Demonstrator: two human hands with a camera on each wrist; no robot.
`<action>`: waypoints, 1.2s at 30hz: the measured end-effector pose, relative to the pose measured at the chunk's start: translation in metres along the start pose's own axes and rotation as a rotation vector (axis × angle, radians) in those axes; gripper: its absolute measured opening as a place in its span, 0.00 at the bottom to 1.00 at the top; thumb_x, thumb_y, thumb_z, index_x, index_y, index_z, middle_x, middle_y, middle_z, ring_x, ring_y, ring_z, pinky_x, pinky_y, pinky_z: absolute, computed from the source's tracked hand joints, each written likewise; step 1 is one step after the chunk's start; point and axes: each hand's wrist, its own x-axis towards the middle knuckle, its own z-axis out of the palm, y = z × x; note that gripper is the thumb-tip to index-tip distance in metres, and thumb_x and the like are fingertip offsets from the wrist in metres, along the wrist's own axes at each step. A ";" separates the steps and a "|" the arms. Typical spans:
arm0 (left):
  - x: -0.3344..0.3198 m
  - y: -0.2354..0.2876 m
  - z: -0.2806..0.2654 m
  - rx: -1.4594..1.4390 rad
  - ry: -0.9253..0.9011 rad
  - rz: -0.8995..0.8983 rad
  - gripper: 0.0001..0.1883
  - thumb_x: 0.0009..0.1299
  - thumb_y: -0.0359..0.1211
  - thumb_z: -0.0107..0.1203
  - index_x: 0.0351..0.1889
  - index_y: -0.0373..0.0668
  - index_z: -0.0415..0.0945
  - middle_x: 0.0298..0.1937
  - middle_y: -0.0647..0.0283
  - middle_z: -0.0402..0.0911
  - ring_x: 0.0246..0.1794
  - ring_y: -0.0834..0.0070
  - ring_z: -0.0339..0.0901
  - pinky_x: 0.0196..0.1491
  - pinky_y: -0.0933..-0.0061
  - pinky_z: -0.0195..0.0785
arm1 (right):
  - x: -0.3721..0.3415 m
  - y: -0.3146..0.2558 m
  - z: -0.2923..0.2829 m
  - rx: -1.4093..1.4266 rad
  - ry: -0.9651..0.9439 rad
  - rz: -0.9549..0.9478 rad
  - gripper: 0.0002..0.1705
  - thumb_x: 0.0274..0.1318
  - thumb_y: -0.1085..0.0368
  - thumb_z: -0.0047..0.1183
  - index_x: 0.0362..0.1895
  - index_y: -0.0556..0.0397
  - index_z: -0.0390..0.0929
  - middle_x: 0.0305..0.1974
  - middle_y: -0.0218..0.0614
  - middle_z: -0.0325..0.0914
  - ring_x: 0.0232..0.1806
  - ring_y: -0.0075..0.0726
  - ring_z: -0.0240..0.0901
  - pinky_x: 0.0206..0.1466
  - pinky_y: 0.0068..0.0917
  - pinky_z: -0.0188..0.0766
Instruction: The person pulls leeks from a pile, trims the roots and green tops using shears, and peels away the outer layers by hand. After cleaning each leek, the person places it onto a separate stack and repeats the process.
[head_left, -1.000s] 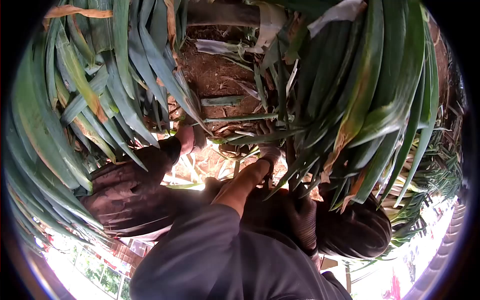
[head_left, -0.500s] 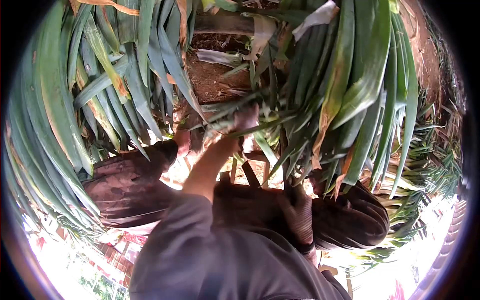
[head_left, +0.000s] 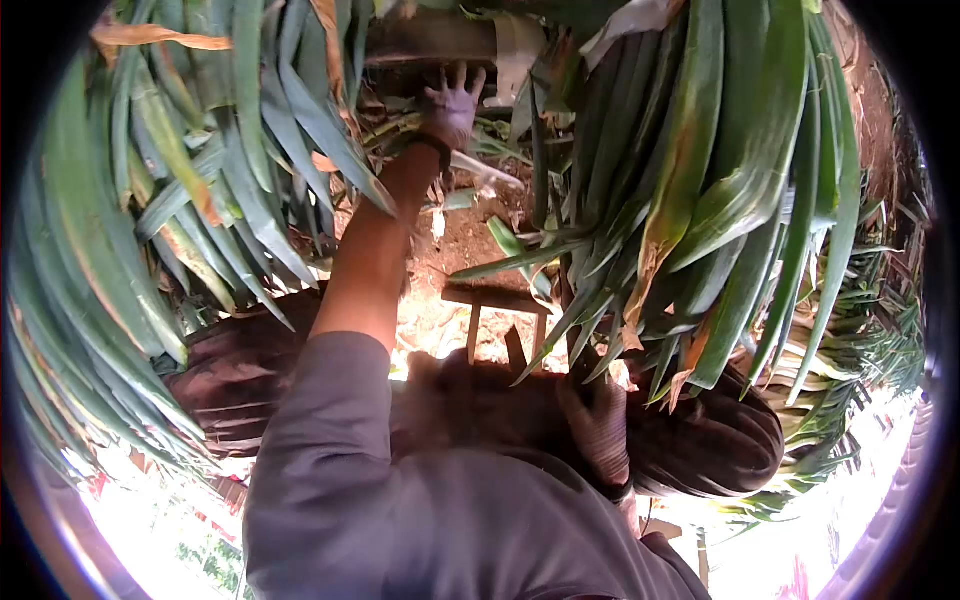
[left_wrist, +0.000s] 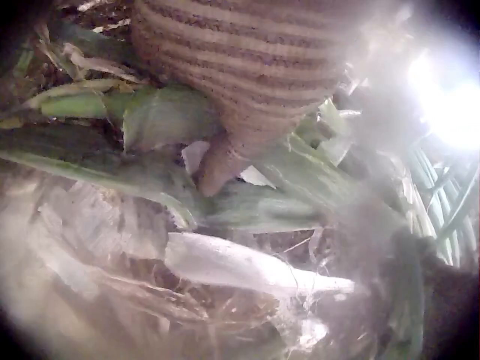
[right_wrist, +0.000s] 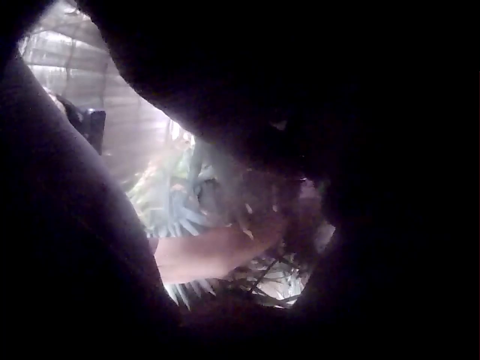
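My left hand [head_left: 455,112], in a striped glove, reaches far forward with its fingers spread apart, over loose leaf scraps near a dark beam [head_left: 425,45]. In the left wrist view the glove [left_wrist: 240,67] covers part of some flat green leaves [left_wrist: 255,206], and a pale stalk piece [left_wrist: 240,266] lies close by. My gloved right hand [head_left: 600,435] stays low by my right thigh, its thumb pointing up. Leek leaves [head_left: 690,200] hang over its fingertips, so I cannot tell what it holds. The right wrist view is mostly dark, with my left forearm [right_wrist: 202,255] crossing it.
Long leek leaves [head_left: 90,230] drape over my left leg, and another bundle covers my right one. Between my legs is a small wooden frame [head_left: 500,300] on brown soil [head_left: 450,245]. More leeks with whitish stalks [head_left: 810,370] lie at the far right.
My left hand has moved from between my legs forward to the scraps by the beam, carrying green leaves midway; its fingers are now spread. The right hand stays in about the same place.
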 end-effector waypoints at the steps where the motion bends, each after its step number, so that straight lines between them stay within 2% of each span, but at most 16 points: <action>1: -0.001 0.001 -0.012 -0.051 -0.054 0.016 0.33 0.71 0.38 0.53 0.74 0.54 0.53 0.79 0.46 0.46 0.70 0.42 0.60 0.63 0.33 0.60 | 0.003 -0.005 0.001 0.008 0.009 -0.005 0.19 0.54 0.70 0.56 0.51 0.61 0.75 0.33 0.41 0.75 0.36 0.37 0.68 0.45 0.33 0.69; 2: -0.003 0.000 -0.026 -0.059 -0.071 0.033 0.32 0.71 0.37 0.52 0.73 0.52 0.55 0.77 0.45 0.49 0.69 0.41 0.61 0.62 0.35 0.62 | 0.006 -0.014 0.003 0.018 0.014 -0.013 0.18 0.54 0.70 0.56 0.51 0.61 0.75 0.33 0.41 0.74 0.36 0.38 0.69 0.45 0.34 0.69; 4: 0.005 -0.002 -0.018 0.055 -0.118 0.080 0.23 0.72 0.32 0.50 0.66 0.45 0.64 0.65 0.43 0.69 0.61 0.46 0.73 0.55 0.48 0.73 | 0.009 -0.016 0.003 0.019 -0.002 -0.039 0.17 0.54 0.70 0.56 0.49 0.61 0.74 0.34 0.41 0.75 0.36 0.40 0.69 0.45 0.35 0.68; 7: 0.004 -0.004 -0.004 -0.038 -0.055 0.010 0.17 0.72 0.32 0.49 0.58 0.40 0.70 0.51 0.45 0.81 0.50 0.51 0.81 0.48 0.55 0.77 | 0.007 -0.015 0.002 0.023 -0.008 -0.031 0.15 0.54 0.70 0.56 0.45 0.61 0.74 0.33 0.40 0.75 0.35 0.39 0.70 0.43 0.34 0.69; 8: -0.002 -0.006 -0.003 -0.131 -0.124 0.012 0.13 0.73 0.32 0.47 0.54 0.38 0.72 0.41 0.48 0.84 0.42 0.54 0.84 0.44 0.56 0.78 | 0.004 -0.012 0.002 0.039 -0.026 0.007 0.14 0.54 0.70 0.56 0.45 0.61 0.74 0.33 0.40 0.75 0.34 0.37 0.70 0.42 0.33 0.69; 13: -0.076 0.013 -0.027 -0.370 -0.162 0.085 0.11 0.74 0.35 0.46 0.44 0.39 0.77 0.36 0.47 0.83 0.40 0.52 0.83 0.42 0.58 0.77 | -0.004 0.001 -0.004 -0.035 -0.037 -0.027 0.18 0.56 0.70 0.57 0.50 0.63 0.74 0.31 0.46 0.78 0.31 0.40 0.74 0.37 0.36 0.71; 14: -0.093 0.016 -0.032 -0.426 -0.157 0.107 0.11 0.74 0.36 0.46 0.42 0.40 0.78 0.35 0.46 0.83 0.39 0.53 0.83 0.42 0.58 0.77 | -0.006 0.018 -0.002 0.002 -0.051 0.010 0.18 0.54 0.70 0.58 0.49 0.63 0.74 0.30 0.43 0.76 0.30 0.36 0.71 0.37 0.35 0.71; 17: -0.134 0.012 -0.068 -0.104 -0.328 0.381 0.13 0.73 0.37 0.47 0.38 0.41 0.79 0.33 0.48 0.83 0.35 0.55 0.83 0.41 0.57 0.76 | -0.011 0.011 -0.003 0.080 0.022 -0.104 0.16 0.54 0.70 0.58 0.47 0.62 0.74 0.29 0.41 0.74 0.31 0.33 0.69 0.38 0.33 0.70; 20: -0.190 0.021 -0.186 -0.208 -0.613 0.348 0.14 0.73 0.39 0.50 0.40 0.39 0.82 0.33 0.48 0.84 0.38 0.55 0.84 0.44 0.60 0.77 | -0.017 0.033 -0.003 0.174 0.002 -0.082 0.14 0.54 0.70 0.57 0.45 0.61 0.74 0.30 0.37 0.72 0.32 0.30 0.68 0.39 0.29 0.68; 21: -0.204 0.014 -0.186 -0.278 -0.669 0.337 0.16 0.72 0.42 0.52 0.43 0.39 0.82 0.32 0.49 0.84 0.37 0.57 0.84 0.45 0.62 0.76 | -0.018 0.034 -0.005 0.226 -0.012 -0.051 0.13 0.55 0.70 0.57 0.45 0.61 0.74 0.30 0.37 0.72 0.33 0.29 0.67 0.39 0.28 0.68; 22: -0.219 0.012 -0.218 -0.393 -0.772 0.150 0.16 0.72 0.42 0.53 0.43 0.39 0.82 0.34 0.51 0.84 0.37 0.58 0.83 0.45 0.62 0.76 | -0.019 0.035 -0.008 0.144 -0.033 -0.084 0.17 0.57 0.70 0.56 0.50 0.62 0.74 0.33 0.34 0.73 0.36 0.26 0.67 0.41 0.25 0.68; 24: -0.223 0.005 -0.294 -0.178 -0.886 0.171 0.14 0.73 0.40 0.53 0.47 0.40 0.80 0.37 0.54 0.83 0.37 0.62 0.82 0.44 0.63 0.78 | -0.026 0.026 -0.007 0.329 -0.024 -0.096 0.20 0.58 0.71 0.55 0.54 0.64 0.72 0.35 0.32 0.74 0.37 0.24 0.67 0.43 0.23 0.68; 26: -0.202 -0.010 -0.370 0.482 -0.895 0.570 0.12 0.75 0.34 0.52 0.52 0.41 0.77 0.40 0.56 0.82 0.36 0.67 0.83 0.43 0.64 0.82 | -0.031 0.022 -0.009 0.288 -0.041 -0.157 0.26 0.60 0.72 0.53 0.62 0.66 0.68 0.39 0.31 0.75 0.39 0.22 0.68 0.46 0.21 0.69; 27: -0.190 -0.039 -0.416 0.325 -0.548 0.866 0.15 0.72 0.36 0.57 0.54 0.44 0.77 0.44 0.53 0.81 0.35 0.66 0.82 0.42 0.66 0.82 | -0.032 0.015 -0.011 0.291 -0.050 -0.185 0.24 0.59 0.72 0.55 0.59 0.66 0.70 0.39 0.32 0.75 0.39 0.22 0.68 0.44 0.22 0.69; 31: -0.231 -0.047 -0.510 0.445 -0.257 0.823 0.15 0.71 0.34 0.59 0.53 0.41 0.77 0.43 0.54 0.82 0.36 0.67 0.82 0.42 0.67 0.80 | -0.022 0.038 0.004 0.346 -0.009 -0.291 0.17 0.56 0.72 0.58 0.49 0.64 0.75 0.33 0.31 0.75 0.35 0.24 0.68 0.40 0.23 0.69; 36: -0.296 -0.031 -0.557 0.485 0.383 0.811 0.15 0.69 0.32 0.61 0.52 0.37 0.77 0.42 0.56 0.82 0.37 0.68 0.81 0.42 0.68 0.78 | -0.023 0.039 0.001 0.179 0.053 -0.405 0.15 0.55 0.72 0.56 0.47 0.65 0.76 0.33 0.38 0.77 0.34 0.27 0.70 0.41 0.26 0.70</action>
